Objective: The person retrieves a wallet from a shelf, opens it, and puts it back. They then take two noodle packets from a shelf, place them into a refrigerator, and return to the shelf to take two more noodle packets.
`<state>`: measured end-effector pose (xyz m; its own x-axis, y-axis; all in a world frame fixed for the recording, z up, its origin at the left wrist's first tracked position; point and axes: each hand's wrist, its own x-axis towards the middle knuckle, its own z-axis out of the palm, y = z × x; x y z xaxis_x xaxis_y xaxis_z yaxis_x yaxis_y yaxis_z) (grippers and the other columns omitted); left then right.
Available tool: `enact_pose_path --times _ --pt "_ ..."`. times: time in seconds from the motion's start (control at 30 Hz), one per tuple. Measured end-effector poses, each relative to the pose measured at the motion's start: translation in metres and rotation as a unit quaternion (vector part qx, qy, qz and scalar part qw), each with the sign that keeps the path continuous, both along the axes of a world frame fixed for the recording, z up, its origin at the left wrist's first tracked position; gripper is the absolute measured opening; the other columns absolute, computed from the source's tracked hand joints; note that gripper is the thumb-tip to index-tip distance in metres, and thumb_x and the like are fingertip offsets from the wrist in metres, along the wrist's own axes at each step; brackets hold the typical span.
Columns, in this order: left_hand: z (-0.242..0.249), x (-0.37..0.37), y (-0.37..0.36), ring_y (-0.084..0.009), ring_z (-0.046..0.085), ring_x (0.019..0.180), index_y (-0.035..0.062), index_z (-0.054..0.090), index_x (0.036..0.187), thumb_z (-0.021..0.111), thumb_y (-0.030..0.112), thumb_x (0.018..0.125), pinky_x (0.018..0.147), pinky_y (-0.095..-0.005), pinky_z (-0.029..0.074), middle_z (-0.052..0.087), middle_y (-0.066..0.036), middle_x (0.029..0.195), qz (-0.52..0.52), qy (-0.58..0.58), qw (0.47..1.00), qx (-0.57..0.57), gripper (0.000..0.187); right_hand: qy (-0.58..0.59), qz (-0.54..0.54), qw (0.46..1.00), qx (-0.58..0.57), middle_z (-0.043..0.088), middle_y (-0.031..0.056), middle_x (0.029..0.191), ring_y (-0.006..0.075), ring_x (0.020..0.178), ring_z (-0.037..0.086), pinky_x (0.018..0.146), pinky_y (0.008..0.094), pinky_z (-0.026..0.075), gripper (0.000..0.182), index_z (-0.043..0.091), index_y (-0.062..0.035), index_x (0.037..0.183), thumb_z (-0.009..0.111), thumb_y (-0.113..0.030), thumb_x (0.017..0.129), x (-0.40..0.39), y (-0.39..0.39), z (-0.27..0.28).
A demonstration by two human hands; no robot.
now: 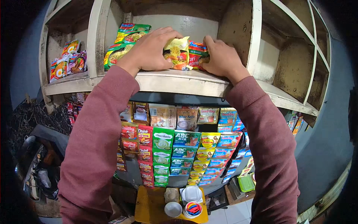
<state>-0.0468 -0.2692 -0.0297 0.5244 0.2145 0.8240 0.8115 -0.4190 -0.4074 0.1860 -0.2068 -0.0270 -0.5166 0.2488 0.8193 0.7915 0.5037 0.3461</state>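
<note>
My left hand (pixel 154 50) reaches onto the wooden shelf (pixel 175 79), its thumb and fingers pressed round a yellow noodle packet (pixel 178 54). Right beside that packet stands a red noodle packet (pixel 196 55), and my right hand (pixel 220 56) holds it from its right side. Green and yellow noodle packets (pixel 115 56) lean in the same compartment, left of my left hand and partly covered by it.
More noodle packets (pixel 69 63) sit in the left compartment. Strips of drink sachets (pixel 162 149) hang below the shelf. Lower down, a yellow stool (pixel 147 205) bears bowls (pixel 173 209) and containers. A green container (pixel 246 183) is at lower right.
</note>
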Motion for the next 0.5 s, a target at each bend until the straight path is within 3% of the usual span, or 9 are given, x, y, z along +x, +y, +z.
enact_pose_path --times 0.07,0.17,0.3,0.4,0.5 --pt "0.002 0.000 0.001 -0.0306 0.057 0.102 0.0060 0.057 0.117 0.071 0.013 0.064 0.091 -0.0376 0.046 0.058 -0.010 0.107 -0.054 -0.031 0.996 -0.061 0.056 -0.005 -0.026 0.997 -0.067 0.060 0.0202 0.113 0.0358 0.110 0.058 0.089 0.0459 0.051 0.056 0.049 -0.0020 0.116 0.076 -0.024 0.072 -0.002 -0.010 0.003" --pt "0.006 -0.003 0.004 -0.0273 0.059 0.097 0.0049 0.058 0.115 0.073 0.013 0.066 0.086 -0.0356 0.047 0.057 -0.009 0.100 -0.078 -0.052 0.994 -0.058 0.052 -0.003 0.013 1.000 0.003 0.059 0.0200 0.114 0.0365 0.108 0.060 0.086 0.0465 0.051 0.056 0.050 -0.0033 0.117 0.077 -0.026 0.073 -0.001 0.000 -0.001" --pt "0.008 -0.005 0.006 -0.0261 0.060 0.092 0.0042 0.057 0.109 0.076 0.014 0.068 0.084 -0.0340 0.047 0.058 -0.008 0.098 -0.097 -0.055 0.992 -0.052 0.046 0.000 0.016 1.000 -0.011 0.058 0.0194 0.116 0.0368 0.106 0.060 0.085 0.0470 0.051 0.055 0.050 -0.0042 0.117 0.077 -0.026 0.074 0.000 -0.001 0.000" --pt "0.009 -0.004 0.008 -0.0219 0.062 0.088 0.0032 0.053 0.106 0.076 0.016 0.074 0.081 -0.0324 0.049 0.061 -0.009 0.096 -0.166 -0.078 0.983 -0.003 0.041 0.074 0.036 0.996 -0.046 0.058 0.0182 0.116 0.0369 0.107 0.059 0.086 0.0473 0.051 0.054 0.050 -0.0048 0.117 0.077 -0.028 0.076 -0.003 -0.006 0.002" --pt "0.009 -0.001 0.009 -0.0168 0.062 0.087 0.0027 0.048 0.108 0.074 0.017 0.081 0.078 -0.0315 0.050 0.063 -0.011 0.095 -0.242 -0.145 0.959 -0.029 0.040 0.139 0.124 0.982 0.012 0.057 0.0180 0.116 0.0376 0.106 0.060 0.086 0.0468 0.052 0.057 0.051 -0.0044 0.117 0.078 -0.034 0.076 -0.003 -0.003 0.002"
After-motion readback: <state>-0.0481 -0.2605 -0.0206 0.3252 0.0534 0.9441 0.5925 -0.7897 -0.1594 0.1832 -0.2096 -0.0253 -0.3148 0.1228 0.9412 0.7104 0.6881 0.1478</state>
